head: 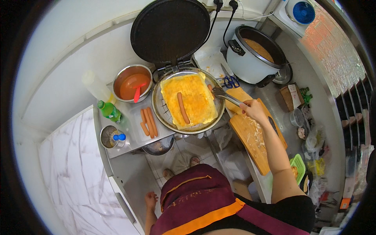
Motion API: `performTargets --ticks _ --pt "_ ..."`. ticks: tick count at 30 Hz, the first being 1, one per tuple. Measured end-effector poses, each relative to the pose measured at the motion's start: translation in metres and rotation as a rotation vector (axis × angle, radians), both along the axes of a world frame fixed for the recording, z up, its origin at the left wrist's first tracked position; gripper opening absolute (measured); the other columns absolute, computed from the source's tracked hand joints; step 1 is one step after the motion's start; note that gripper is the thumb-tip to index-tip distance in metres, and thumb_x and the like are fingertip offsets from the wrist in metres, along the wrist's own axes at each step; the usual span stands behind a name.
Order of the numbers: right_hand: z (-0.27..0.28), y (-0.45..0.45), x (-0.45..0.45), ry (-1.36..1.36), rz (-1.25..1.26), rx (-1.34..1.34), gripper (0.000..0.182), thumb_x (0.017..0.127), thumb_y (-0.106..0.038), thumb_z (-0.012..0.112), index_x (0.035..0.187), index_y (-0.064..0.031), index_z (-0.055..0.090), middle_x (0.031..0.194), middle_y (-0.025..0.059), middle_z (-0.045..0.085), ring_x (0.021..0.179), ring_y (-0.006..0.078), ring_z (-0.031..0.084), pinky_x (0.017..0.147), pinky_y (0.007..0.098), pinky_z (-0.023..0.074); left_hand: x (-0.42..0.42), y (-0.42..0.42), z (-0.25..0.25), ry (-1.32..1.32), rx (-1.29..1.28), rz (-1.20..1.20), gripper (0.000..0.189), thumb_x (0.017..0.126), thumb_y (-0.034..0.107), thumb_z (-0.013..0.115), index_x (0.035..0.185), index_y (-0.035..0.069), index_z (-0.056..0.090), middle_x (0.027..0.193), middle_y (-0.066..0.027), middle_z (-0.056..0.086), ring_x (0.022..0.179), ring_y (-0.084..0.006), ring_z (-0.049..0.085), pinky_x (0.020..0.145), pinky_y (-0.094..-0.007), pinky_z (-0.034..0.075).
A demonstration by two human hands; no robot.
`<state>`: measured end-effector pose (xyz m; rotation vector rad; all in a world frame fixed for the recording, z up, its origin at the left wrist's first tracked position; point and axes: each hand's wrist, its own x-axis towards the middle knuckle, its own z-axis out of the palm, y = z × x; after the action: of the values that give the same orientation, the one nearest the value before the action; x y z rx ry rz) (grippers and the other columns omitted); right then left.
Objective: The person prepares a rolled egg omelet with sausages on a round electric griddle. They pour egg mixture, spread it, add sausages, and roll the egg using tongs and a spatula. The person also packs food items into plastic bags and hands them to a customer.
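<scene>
My right hand (253, 111) grips metal tongs (232, 98), whose dark tips are at the right edge of a round griddle (188, 132), beside a partly hidden sausage (209, 87). On the griddle lies a square yellow flatbread with an egg-like coating (196, 102), and one long sausage (182, 108) rests on its left part. My left hand (151, 199) hangs low beside the maroon apron (196, 196), holding nothing that I can see, with its fingers loosely curled. The black round griddle lid (170, 29) stands raised behind.
Left of the griddle are a steel bowl of red sauce (132, 85) with a red brush, a green bottle (109, 111) and a tray of several sausages (149, 122). To the right are a cutting board (249, 138), blue-handled scissors (231, 82) and a large cooker (249, 61).
</scene>
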<state>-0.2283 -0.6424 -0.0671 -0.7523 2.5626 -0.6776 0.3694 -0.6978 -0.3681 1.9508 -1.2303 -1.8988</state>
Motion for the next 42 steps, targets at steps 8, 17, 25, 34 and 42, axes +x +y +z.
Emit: performTargets --ticks 8,17,25,34,42 --pt "-0.023 -0.007 -0.007 0.064 0.021 -0.117 0.029 0.077 -0.025 0.057 0.092 -0.0012 0.064 0.07 0.0149 0.063 0.065 0.0254 0.061 0.063 0.0342 0.0459 0.009 -0.001 -0.01 0.002 0.001 0.038 0.022 0.086 0.022 0.053 0.098 0.004 0.054 0.076 -0.0058 0.057 0.057 -0.0136 0.056 0.048 -0.0248 0.043" --pt "-0.002 -0.023 0.029 0.617 0.177 -0.006 0.023 0.076 -0.021 0.059 0.087 -0.0012 0.059 0.074 0.0204 0.061 0.067 0.0366 0.059 0.06 0.0442 0.0465 0.003 -0.003 -0.006 0.011 0.001 0.04 0.024 0.086 0.023 0.053 0.099 0.003 0.053 0.077 -0.0068 0.058 0.06 -0.0143 0.056 0.05 -0.0257 0.043" --pt "-0.007 -0.016 0.031 0.63 0.137 0.039 0.024 0.074 -0.022 0.061 0.088 -0.0024 0.059 0.074 0.0203 0.061 0.066 0.0374 0.059 0.059 0.0449 0.0473 0.014 0.002 -0.02 0.043 0.0 0.033 0.022 0.087 0.022 0.051 0.097 0.003 0.053 0.079 -0.0074 0.058 0.059 -0.0149 0.057 0.049 -0.0264 0.043" --pt "-0.017 -0.026 0.027 0.407 0.035 -0.103 0.029 0.074 -0.022 0.061 0.097 -0.0035 0.063 0.079 0.0228 0.061 0.074 0.0348 0.061 0.067 0.0399 0.0471 0.014 -0.003 -0.016 0.043 -0.006 0.116 0.02 0.086 0.02 0.051 0.097 0.004 0.054 0.076 -0.0064 0.057 0.057 -0.0133 0.056 0.048 -0.0249 0.042" --pt "-0.031 -0.107 0.064 0.096 0.098 -0.249 0.031 0.075 -0.025 0.062 0.098 -0.0036 0.063 0.083 0.0215 0.062 0.081 0.033 0.061 0.073 0.0374 0.0459 0.002 -0.014 0.007 0.068 -0.025 0.058 0.021 0.086 0.02 0.052 0.097 0.003 0.055 0.078 -0.0066 0.059 0.061 -0.0137 0.057 0.05 -0.0238 0.043"
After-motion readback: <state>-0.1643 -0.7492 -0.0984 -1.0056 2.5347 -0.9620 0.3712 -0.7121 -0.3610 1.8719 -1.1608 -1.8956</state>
